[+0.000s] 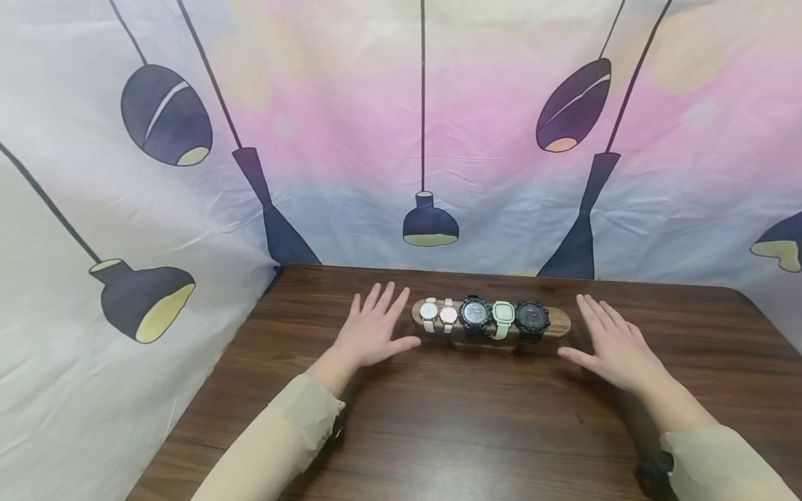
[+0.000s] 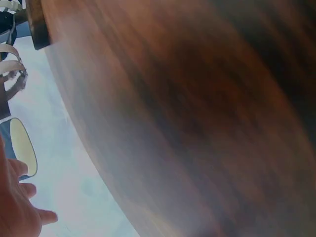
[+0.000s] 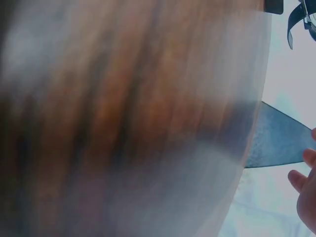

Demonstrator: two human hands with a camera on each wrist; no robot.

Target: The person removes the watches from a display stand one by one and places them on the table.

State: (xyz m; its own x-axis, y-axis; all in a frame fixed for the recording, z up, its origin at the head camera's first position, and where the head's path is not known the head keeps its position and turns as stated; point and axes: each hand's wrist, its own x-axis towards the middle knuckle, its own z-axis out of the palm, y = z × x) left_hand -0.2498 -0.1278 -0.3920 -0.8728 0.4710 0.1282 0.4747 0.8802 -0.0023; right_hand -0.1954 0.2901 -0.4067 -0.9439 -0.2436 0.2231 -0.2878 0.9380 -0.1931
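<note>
A wooden watch stand (image 1: 560, 325) holds several watches in a row. From left to right come a white-strapped watch (image 1: 429, 311), a watch with a pinkish face (image 1: 448, 315), a black watch (image 1: 475, 313), a square mint-green watch (image 1: 503, 312) and another black watch (image 1: 532, 316). My left hand (image 1: 368, 332) is beside the stand's left end, fingers spread and straight, holding nothing. On the other side, my right hand (image 1: 620, 350) has its fingers extended, thumb apart, toward the stand's right end. The wrist views catch only parts of my left hand (image 2: 17, 207) and right hand (image 3: 307, 197).
The stand is on a dark brown wooden table (image 1: 476, 424), toward its far edge. Behind and to the left hangs a pastel cloth (image 1: 351, 125) printed with dark lamps. A dark object (image 1: 654, 473) shows under my right sleeve.
</note>
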